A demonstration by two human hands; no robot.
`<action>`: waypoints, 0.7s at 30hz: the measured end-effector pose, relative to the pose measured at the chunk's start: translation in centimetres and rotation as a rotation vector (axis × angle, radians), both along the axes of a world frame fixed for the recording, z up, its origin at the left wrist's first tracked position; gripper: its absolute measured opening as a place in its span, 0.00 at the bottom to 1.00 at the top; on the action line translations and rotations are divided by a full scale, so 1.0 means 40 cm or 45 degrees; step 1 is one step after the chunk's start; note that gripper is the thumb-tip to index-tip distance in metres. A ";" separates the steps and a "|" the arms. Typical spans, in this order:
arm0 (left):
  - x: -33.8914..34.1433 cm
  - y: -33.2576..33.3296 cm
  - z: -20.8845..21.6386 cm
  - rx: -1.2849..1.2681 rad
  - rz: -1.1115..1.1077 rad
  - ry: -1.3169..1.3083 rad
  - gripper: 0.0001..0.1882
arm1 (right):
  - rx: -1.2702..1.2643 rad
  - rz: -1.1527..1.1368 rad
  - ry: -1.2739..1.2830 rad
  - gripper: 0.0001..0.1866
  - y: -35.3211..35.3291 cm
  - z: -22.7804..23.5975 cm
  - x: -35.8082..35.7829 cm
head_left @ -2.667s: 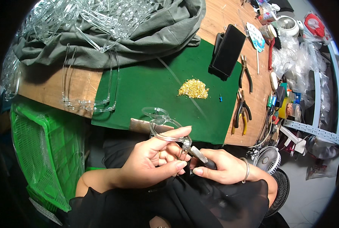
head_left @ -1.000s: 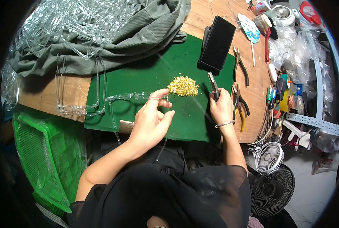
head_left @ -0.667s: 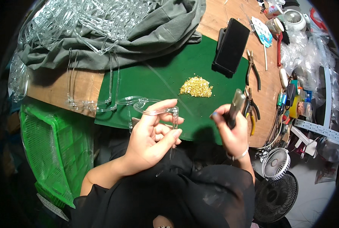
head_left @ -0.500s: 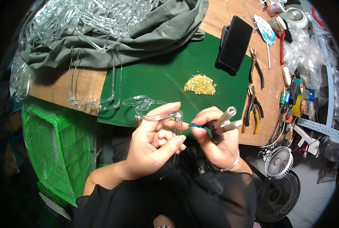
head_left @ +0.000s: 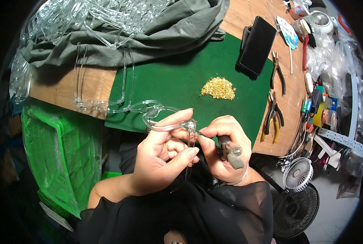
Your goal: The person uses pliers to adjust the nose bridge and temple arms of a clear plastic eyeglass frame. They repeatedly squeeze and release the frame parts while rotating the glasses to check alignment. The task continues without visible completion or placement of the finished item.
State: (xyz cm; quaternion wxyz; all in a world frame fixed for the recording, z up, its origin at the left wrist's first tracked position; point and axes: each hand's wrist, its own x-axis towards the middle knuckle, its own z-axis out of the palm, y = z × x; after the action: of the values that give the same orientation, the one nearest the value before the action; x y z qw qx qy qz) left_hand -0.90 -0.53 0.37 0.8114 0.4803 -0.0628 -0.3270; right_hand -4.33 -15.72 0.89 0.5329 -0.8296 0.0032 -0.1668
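Note:
My left hand (head_left: 159, 152) is closed around a clear plastic eyeglass frame (head_left: 169, 127), with the thumb and fingers pinching it near the hinge corner. One temple points down past my fingers, and the rims stretch left over the green mat (head_left: 177, 81). My right hand (head_left: 228, 150) is closed on a hand tool (head_left: 230, 152) with a dark grip and metal ends; its exact kind is unclear. Its thumb and forefinger pinch together right beside the hinge corner, where a thin tip partly shows. Beyond both hands lies a heap of tiny gold-coloured metal pieces (head_left: 218, 88).
More clear frames (head_left: 120, 24) pile up on grey cloth (head_left: 169, 40); another clear frame (head_left: 104, 106) stands at the mat's left. A black phone (head_left: 256, 46) and pliers (head_left: 274, 116) lie to the right. A green crate (head_left: 61, 158) stands at left, small fans (head_left: 298, 174) at right.
My right hand has tilted the tool, so its metal ends now point lower and nearer me. Its fingertips have come closer to the hinge corner. The left hand keeps its hold on the frame.

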 end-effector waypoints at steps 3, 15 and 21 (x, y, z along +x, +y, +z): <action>-0.001 -0.002 -0.002 0.003 0.002 -0.045 0.31 | -0.053 -0.003 -0.015 0.13 -0.001 0.003 0.000; -0.023 -0.018 -0.018 0.191 0.149 -0.287 0.29 | -0.255 -0.008 -0.046 0.12 -0.004 0.020 0.001; -0.007 -0.015 -0.022 0.665 0.131 -1.001 0.26 | -0.567 0.133 -0.091 0.17 -0.014 0.029 0.010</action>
State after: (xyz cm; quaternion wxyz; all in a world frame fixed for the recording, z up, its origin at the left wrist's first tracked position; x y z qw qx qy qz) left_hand -1.19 -1.11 -0.53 0.5934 0.7581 -0.2570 -0.0845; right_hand -3.93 -16.29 2.05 0.3445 -0.9192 -0.0956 -0.1649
